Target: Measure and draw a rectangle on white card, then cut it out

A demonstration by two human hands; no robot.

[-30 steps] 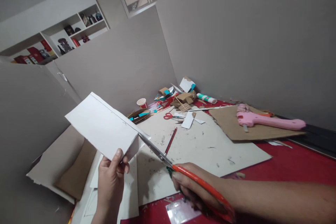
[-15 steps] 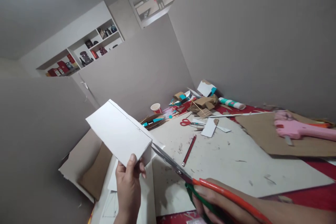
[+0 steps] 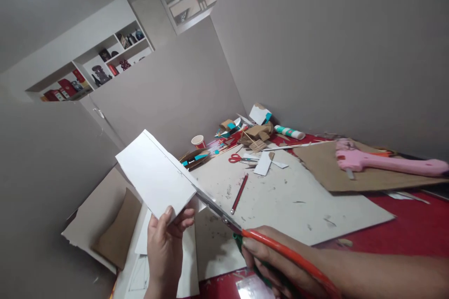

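A white sheet of card with a dark pencil line along its right edge is pinched by its lower edge in my left hand, thumb on top and fingers beneath. My right hand grips a large pair of scissors with one orange and one green handle. Their blades reach up and left to the card's lower right edge, along the pencil line. How far the blades are parted is hard to see. A dark red pencil lies on the board just beyond the scissors.
On the white board lie small red-handled scissors and a white card scrap. A pink glue gun rests on brown cardboard at right. Cardboard scraps, a paper cup and a glue tube stand along the back.
The scissor blades have moved left, further onto the card's edge, and the handles look closer together. My view has turned slightly, so the table things appear shifted left.
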